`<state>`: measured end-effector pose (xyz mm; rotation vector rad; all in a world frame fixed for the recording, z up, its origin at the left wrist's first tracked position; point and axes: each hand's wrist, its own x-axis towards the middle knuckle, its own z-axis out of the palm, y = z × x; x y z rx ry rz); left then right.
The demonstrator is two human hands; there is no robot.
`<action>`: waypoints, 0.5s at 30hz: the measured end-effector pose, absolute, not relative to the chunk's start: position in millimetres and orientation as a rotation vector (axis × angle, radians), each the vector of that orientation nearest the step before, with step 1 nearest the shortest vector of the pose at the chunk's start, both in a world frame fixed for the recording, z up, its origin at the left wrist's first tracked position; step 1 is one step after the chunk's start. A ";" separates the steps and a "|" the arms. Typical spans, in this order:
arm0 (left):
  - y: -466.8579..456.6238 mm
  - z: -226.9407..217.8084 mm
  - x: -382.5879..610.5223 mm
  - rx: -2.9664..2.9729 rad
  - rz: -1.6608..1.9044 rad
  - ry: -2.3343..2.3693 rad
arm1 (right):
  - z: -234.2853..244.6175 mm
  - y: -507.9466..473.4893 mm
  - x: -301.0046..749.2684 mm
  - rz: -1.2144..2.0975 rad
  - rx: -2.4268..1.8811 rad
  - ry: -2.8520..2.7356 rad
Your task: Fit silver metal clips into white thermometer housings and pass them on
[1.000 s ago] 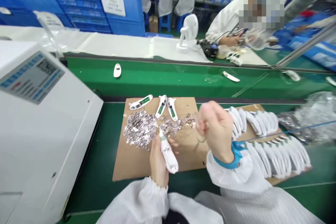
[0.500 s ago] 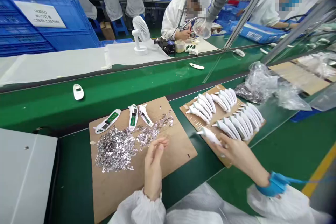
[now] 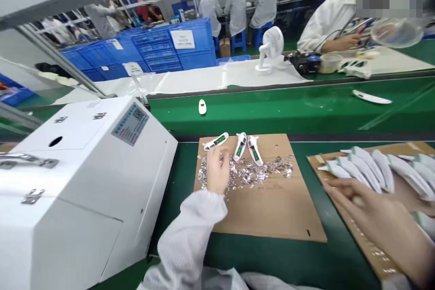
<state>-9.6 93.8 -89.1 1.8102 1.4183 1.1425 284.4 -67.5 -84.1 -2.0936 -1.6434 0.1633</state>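
Observation:
On a cardboard sheet (image 3: 268,213), my left hand (image 3: 218,172) reaches over a pile of small shiny metal pieces (image 3: 251,173). Its thumb and fingers are apart, with fingertips close to a white handheld housing (image 3: 216,141) showing a green circuit board; whether they touch it is unclear. Two more such housings, one (image 3: 240,146) beside the other (image 3: 254,150), lie right of it. My right hand (image 3: 374,217), blurred, hovers with outstretched fingers at the near-left end of a row of closed white housings (image 3: 365,167) on a second cardboard sheet (image 3: 360,235). I see nothing held in it.
A large white machine box (image 3: 102,181) stands at the left. Beyond the worktable runs a green belt (image 3: 272,115) carrying a white part (image 3: 202,107) and another (image 3: 372,97). A small fan (image 3: 270,50) stands across it, near a co-worker's hand (image 3: 343,42).
The view has swung left. My left hand has moved from above the cardboard to the housing by the metal pile. My right hand has let go of the white housing among the rows.

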 end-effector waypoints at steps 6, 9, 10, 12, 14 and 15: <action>187.2 -90.1 -23.6 2.295 0.340 1.747 | -44.5 4.7 202.1 0.311 -1.733 -1.850; 181.5 -83.1 -25.3 2.379 0.315 1.625 | -40.9 20.8 188.9 0.242 -1.664 -1.852; 171.6 -79.2 -25.4 2.439 0.343 1.557 | -41.4 25.7 186.7 0.219 -1.659 -1.849; 145.5 -71.1 -25.1 2.599 0.446 1.350 | -44.6 34.5 182.9 0.219 -1.655 -1.885; 117.9 -65.5 -24.5 2.725 0.567 1.094 | -50.6 39.4 178.3 0.245 -1.621 -1.991; 105.4 -64.3 -24.1 2.737 0.631 0.986 | -54.3 39.6 175.7 0.237 -1.590 -2.048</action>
